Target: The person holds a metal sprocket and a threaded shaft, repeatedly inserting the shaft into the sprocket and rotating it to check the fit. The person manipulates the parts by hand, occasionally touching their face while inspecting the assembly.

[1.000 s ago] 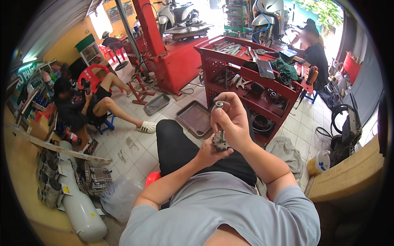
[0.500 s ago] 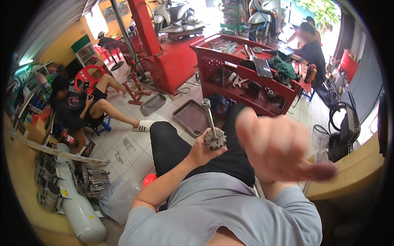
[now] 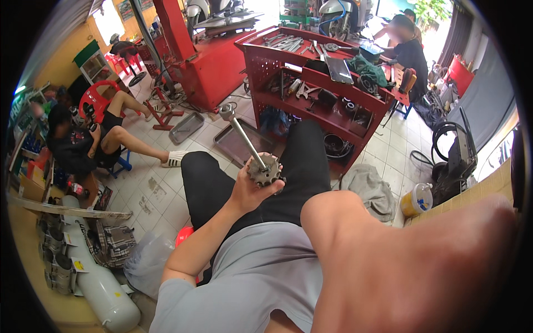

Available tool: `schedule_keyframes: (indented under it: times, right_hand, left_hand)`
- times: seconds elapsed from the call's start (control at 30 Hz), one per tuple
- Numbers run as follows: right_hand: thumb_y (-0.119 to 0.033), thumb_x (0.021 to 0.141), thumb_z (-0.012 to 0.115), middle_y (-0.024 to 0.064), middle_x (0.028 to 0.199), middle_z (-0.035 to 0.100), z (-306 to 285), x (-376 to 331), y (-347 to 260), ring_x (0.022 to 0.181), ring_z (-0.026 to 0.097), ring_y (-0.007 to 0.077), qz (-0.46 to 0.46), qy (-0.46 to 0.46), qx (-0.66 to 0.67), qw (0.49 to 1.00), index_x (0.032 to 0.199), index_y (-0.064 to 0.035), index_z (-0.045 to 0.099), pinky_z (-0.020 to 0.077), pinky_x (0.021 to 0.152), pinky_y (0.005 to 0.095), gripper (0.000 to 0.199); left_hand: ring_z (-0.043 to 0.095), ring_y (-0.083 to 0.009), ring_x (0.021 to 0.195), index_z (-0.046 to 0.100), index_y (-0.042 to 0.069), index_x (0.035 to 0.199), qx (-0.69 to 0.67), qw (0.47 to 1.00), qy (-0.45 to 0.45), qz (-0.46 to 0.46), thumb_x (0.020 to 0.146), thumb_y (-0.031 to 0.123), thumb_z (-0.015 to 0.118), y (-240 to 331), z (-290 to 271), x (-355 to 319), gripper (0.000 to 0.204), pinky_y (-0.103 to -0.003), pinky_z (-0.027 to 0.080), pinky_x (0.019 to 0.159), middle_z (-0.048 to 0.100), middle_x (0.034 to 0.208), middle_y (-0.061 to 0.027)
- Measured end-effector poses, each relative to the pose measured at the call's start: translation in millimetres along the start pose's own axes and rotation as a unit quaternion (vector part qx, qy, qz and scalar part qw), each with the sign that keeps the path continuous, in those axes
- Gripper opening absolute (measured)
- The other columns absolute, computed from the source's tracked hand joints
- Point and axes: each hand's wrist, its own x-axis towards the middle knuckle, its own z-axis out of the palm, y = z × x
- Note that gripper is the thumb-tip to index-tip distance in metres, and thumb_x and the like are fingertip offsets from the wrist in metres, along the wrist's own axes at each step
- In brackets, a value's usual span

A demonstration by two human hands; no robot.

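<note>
My left hand (image 3: 247,194) is wrapped round a round, toothed metal part (image 3: 264,171) above my lap. From its middle a long metal rod (image 3: 244,136) rises and leans to the upper left, ending in a thicker, ring-like head. The rod's kind is unclear. At the lower right, very close to the camera, my right hand and forearm (image 3: 411,250) are raised and smeared by motion. I cannot make out its fingers or whether anything is in them; it is apart from the toothed part.
Ahead stands a red tool cart (image 3: 311,89) holding spanners and parts. A metal tray (image 3: 227,145) lies on the tiles beside it. Grey cloth (image 3: 369,191) and a yellow-and-white bucket (image 3: 416,200) are at right. Left, a person (image 3: 83,136) sits near a white cylinder (image 3: 105,294).
My right hand has moved closer to the camera and toward the lower right. My left hand still holds the toothed part, now lower left in view with the rod tilted more. The view has shifted.
</note>
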Motion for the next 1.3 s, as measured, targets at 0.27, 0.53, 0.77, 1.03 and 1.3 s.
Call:
schedule_keyframes:
  times: [0.27, 0.53, 0.77, 1.03, 1.3]
  right_hand:
    - [-0.035, 0.079, 0.051, -0.0023, 0.057, 0.038, -7, -3, -7, 0.048, 0.034, 0.0129, -0.016, 0.007, -0.012, 1.0, 0.06, -0.0162, 0.036, 0.0287, 0.059, 0.0273, 0.031]
    - [-0.028, 0.076, 0.049, -0.0024, 0.056, 0.037, -3, -5, -10, 0.046, 0.033, 0.012, -0.024, 0.003, -0.017, 1.0, 0.058, -0.0165, 0.035, 0.0275, 0.057, 0.0267, 0.026]
    - [-0.022, 0.074, 0.048, -0.0025, 0.056, 0.036, -1, -4, -11, 0.046, 0.033, 0.0113, -0.03, -0.002, -0.007, 1.0, 0.056, -0.0167, 0.034, 0.0263, 0.054, 0.0261, 0.023]
    - [-0.014, 0.071, 0.046, -0.0027, 0.055, 0.035, 1, -1, -9, 0.044, 0.032, 0.0104, -0.034, 0.002, -0.004, 0.999, 0.055, -0.017, 0.032, 0.0251, 0.052, 0.0254, 0.021]
    - [-0.007, 0.068, 0.044, -0.0028, 0.054, 0.035, 2, 1, -9, 0.043, 0.032, 0.0096, -0.04, 0.003, -0.008, 0.999, 0.053, -0.0173, 0.031, 0.0238, 0.049, 0.0248, 0.023]
  left_hand:
    - [0.061, -0.015, 0.101, 0.046, 0.0, 0.124, 0.009, 1.0, -0.003, 0.0, 0.075, 0.007, 0.079, -2, -1, 1, 0.059, -0.031, 0.051, 0.087, 0.057, 0.112, -0.0077]
    - [0.059, -0.0167, 0.103, 0.045, 0.002, 0.122, 0.002, 1.0, -0.009, 0.013, 0.079, 0.004, 0.074, 2, 1, 1, 0.052, -0.032, 0.049, 0.091, 0.059, 0.11, -0.0099]
    - [0.059, -0.0171, 0.103, 0.045, 0.003, 0.122, -0.008, 1.0, -0.019, -0.002, 0.079, 0.003, 0.074, 3, 1, 3, 0.052, -0.033, 0.049, 0.092, 0.059, 0.109, -0.0092]
    - [0.06, -0.0154, 0.1, 0.048, -0.001, 0.123, -0.026, 1.0, 0.011, -0.007, 0.075, 0.006, 0.079, -2, 4, 0, 0.057, -0.031, 0.051, 0.087, 0.057, 0.111, -0.0075]
    - [0.06, -0.0149, 0.099, 0.05, 0.0, 0.121, -0.025, 1.0, -0.001, 0.005, 0.076, 0.007, 0.078, 0, 6, 2, 0.054, -0.03, 0.05, 0.087, 0.056, 0.11, -0.0074]
